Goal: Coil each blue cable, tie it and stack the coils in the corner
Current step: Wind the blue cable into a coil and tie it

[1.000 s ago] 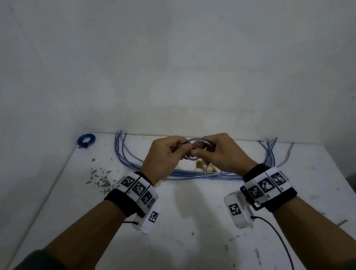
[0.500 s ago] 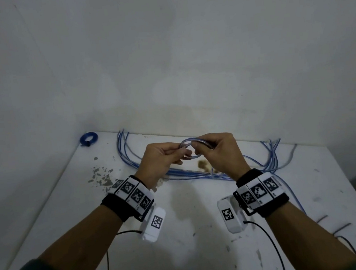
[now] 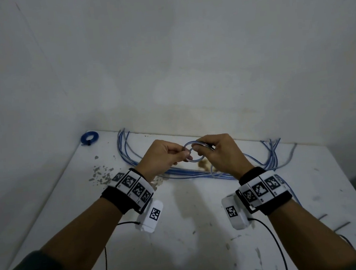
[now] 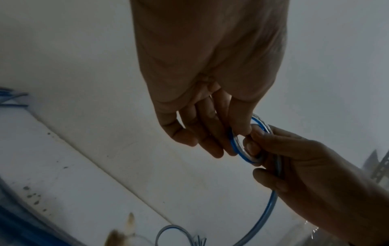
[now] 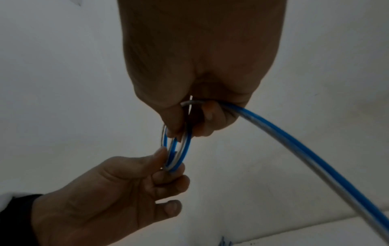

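A bare workroom corner, plain and unfinished.
White plastered walls [image 3: 163,48] meet behind a scuffed, paint-chipped white table [image 3: 183,233]; loose blue cables [image 3: 198,173] lie along its far edge.

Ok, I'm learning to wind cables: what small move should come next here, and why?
Probably lay one more turn: the right hand should feed the trailing cable round onto the small coil that the left hand pinches, since a long loose tail runs free and the coil shows no tie.
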Available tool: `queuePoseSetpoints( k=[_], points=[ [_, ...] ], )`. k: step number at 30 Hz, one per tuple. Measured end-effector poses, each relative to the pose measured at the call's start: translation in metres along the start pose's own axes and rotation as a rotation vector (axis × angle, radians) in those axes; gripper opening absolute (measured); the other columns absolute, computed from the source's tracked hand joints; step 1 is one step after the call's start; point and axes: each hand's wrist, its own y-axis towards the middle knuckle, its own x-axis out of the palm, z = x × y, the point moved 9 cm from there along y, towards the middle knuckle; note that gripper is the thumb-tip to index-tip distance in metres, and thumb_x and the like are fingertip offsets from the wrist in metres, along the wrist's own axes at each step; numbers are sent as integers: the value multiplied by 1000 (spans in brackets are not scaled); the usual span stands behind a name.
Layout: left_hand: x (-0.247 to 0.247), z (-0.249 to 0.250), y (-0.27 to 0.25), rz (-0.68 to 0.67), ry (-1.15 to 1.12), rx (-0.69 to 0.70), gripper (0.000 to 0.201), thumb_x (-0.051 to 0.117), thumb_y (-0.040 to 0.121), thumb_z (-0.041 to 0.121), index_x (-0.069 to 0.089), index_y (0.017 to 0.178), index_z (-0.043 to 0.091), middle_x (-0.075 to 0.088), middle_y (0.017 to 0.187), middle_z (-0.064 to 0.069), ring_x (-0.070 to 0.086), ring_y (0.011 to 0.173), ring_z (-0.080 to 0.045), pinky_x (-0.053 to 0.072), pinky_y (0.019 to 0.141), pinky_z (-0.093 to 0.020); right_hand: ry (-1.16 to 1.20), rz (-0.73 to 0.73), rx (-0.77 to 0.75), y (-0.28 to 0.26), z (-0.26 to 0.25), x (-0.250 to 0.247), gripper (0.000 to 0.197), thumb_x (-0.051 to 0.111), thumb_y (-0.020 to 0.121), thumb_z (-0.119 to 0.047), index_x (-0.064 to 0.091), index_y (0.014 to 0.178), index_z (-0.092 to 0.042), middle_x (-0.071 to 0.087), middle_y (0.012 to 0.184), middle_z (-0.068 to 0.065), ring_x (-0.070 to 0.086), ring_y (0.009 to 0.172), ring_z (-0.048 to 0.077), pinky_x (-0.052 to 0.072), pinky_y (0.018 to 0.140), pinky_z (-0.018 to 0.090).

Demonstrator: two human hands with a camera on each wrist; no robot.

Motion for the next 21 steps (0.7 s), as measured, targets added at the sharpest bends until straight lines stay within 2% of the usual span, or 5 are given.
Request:
queuePoseSetpoints(
  k=[6,9,12,16,21],
  points=[
    [7,9,7,-40,38,-16,14,69,90,13,76,99,5,77,88,-5,68,77,0,47,71,-18,153,21,-12,6,-3,7,13,65,92,-6,77,95,-12,72,84,-8,65,78,0,47,73,11],
    [6,8,5,-7,35,-11,10,71,88,13,78,95,11,77,87,-4,70,82,-4,51,75,-20,53,-36,-63,6,-5,14,9,70,90,-17,74,97,-23,68,89,-6,63,81,7,47,73,15],
    [10,4,-1,-12,12,-18,10,73,87,12,79,94,8,77,88,-6,73,91,-16,55,87,-24,25,-6,-70,7,0,11,10,72,89,-25,72,83,-33,68,85,1,62,79,10,47,71,18],
    [15,-4,-8,-22,3,-23,7,72,88,14,78,85,14,77,86,-2,73,90,-14,53,91,-26,56,76,-47,10,2,-5,16,69,92,-23,74,78,-18,67,77,0,60,70,5,44,66,17],
    [5,-5,-16,67,-86,2,10,68,90,9,76,93,4,77,89,-6,69,80,-4,50,76,-12,214,134,19,6,9,-22,21,67,93,-23,75,80,-10,63,71,-2,53,60,1,42,64,16]
  ],
)
